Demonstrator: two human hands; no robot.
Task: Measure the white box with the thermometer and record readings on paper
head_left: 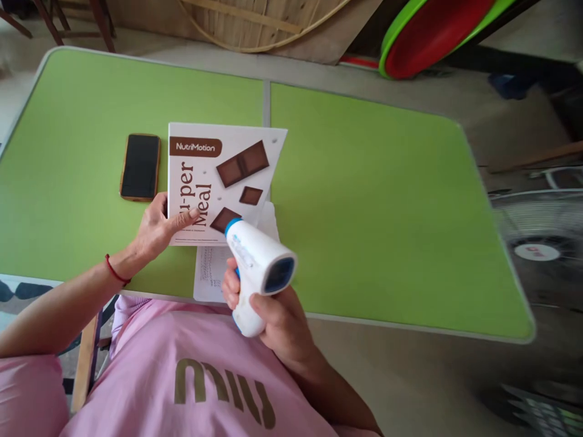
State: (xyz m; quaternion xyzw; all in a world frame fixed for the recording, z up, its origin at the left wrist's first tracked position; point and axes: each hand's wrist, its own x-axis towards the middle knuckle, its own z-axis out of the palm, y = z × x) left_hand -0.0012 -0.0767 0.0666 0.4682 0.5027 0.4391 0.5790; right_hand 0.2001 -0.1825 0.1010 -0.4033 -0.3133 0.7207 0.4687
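Note:
My left hand (159, 224) grips the lower left edge of a white box (195, 173) printed with brown chocolate pieces and "NutriMotion", thumb across its front. In my right hand (277, 321) is a white and blue infrared thermometer (255, 261), my fingers wrapped round its handle. Its blue-rimmed nose points up and left, at the lower part of the box; whether the two touch I cannot tell. Beneath them, partly hidden, a white sheet (207, 285) with fine writing lies at the table's near edge. A phone (141, 167) in an orange-brown case lies left of the box, screen dark.
The green table (373, 218) has a pale metal rim and a seam across its middle. A fan (537, 243) stands off its right end. Green and red round basins (432, 36) and a round wooden piece (264, 21) lean beyond the far edge.

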